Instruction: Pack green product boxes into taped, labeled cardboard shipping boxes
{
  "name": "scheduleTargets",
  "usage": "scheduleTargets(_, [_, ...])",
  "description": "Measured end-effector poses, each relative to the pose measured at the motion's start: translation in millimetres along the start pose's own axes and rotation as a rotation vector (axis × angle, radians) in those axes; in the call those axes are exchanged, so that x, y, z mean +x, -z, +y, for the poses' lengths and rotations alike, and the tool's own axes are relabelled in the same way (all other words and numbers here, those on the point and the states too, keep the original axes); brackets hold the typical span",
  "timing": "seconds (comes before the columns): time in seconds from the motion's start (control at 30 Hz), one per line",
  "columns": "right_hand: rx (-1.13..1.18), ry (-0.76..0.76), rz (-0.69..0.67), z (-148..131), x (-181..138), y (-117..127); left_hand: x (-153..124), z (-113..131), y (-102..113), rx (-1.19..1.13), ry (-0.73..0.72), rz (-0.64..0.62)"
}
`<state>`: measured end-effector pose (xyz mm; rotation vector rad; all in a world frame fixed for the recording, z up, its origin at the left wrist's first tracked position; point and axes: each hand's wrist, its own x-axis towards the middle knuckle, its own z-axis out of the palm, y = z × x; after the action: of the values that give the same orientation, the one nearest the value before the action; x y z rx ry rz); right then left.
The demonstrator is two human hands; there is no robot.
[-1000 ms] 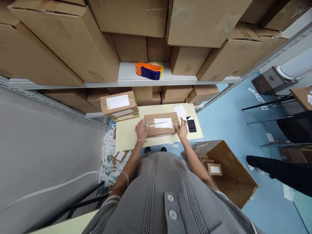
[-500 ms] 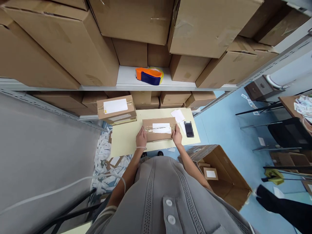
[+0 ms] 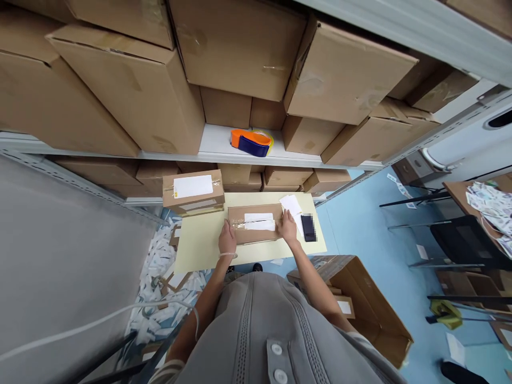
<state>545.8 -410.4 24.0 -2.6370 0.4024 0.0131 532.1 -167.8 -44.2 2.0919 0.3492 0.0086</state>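
A shelf (image 3: 210, 141) stacked with cartons spans the far side, above the back edge of the desk (image 3: 196, 248). An open carton (image 3: 370, 301) stands on the floor beyond the desk's near right corner. A labelled parcel (image 3: 193, 201) sits at the back left corner. The taped box (image 3: 258, 236) lies midway along the desk, its long side roughly following the near edge. The left hand (image 3: 228, 238) is curled on its left end and the right hand (image 3: 287, 228) on its right end, so the grip is closed on the box from both sides. Even, opposed pressure should stop it twisting; low palms would give better control than fingertips alone. The tape dispenser (image 3: 251, 143) rests on the shelf. Loose papers (image 3: 291, 204) lie toward the back right corner; the right fingers would do well to clear them. The white label (image 3: 260, 217) is best left unrubbed, and the phone (image 3: 308, 228) near the right edge unbumped.
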Motion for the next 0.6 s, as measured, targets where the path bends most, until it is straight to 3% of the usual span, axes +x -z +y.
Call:
scheduleTargets(0.07, [-0.033, 0.099, 0.093, -20.3, 20.7, 25.4, -3.5, 3.0, -0.7, 0.038, 0.019, 0.038])
scheduleTargets(0.13, [-0.012, 0.292, 0.180, -50.8, 47.7, 54.4, -6.3, 6.5, -0.2, 0.075, 0.018, 0.064])
scheduleTargets(0.23, [-0.013, 0.575, 0.259, -108.2, 95.0, 91.4, -7.9, 11.1, 1.4, 0.124, 0.041, 0.038])
scheduleTargets(0.3, [-0.038, 0.687, 0.286, -144.3, 126.2, 103.6, -8.0, 12.9, 2.1, 0.140, 0.081, 0.000])
scheduleTargets(0.43, [-0.107, 0.654, 0.283, -187.0, 176.1, 95.7, -7.9, 14.1, 3.8, 0.121, 0.130, -0.058])
scheduleTargets(0.6, [-0.109, 0.598, 0.289, -193.4, 203.6, 76.0, -5.4, 12.0, 7.4, 0.029, 0.181, -0.093])
